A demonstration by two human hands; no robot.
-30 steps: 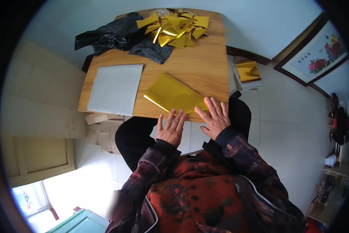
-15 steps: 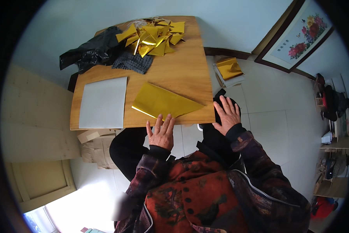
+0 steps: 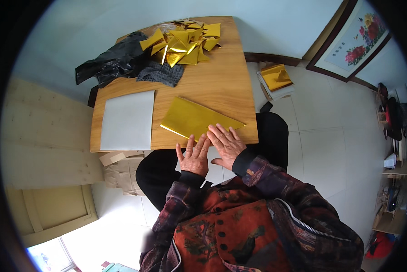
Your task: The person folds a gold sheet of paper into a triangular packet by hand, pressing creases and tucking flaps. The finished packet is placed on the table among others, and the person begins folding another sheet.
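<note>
A folded sheet of gold foil paper point(image 3: 192, 117) lies flat near the table's front edge, its right end tapering to a point. My left hand point(image 3: 195, 158) touches its lower edge with outstretched fingertips. Beside it, my right hand point(image 3: 227, 146) is laid flat with fingers extended over the paper's lower right edge. Neither hand is wrapped round anything. To the left rests a flat sheet of silver-grey paper point(image 3: 127, 120), apart from both hands.
On the wooden table point(image 3: 212, 86), a heap of folded gold paper pieces point(image 3: 181, 45) sits at the back by a black plastic bag point(image 3: 113, 61) and a dark grey knitted cloth point(image 3: 160, 72). A stack topped with gold paper point(image 3: 277, 78) stands on the floor to the right.
My right hand has moved left from beside the table's right edge onto the gold paper. My left hand stays at the paper's lower edge. The whole view has shifted slightly.
</note>
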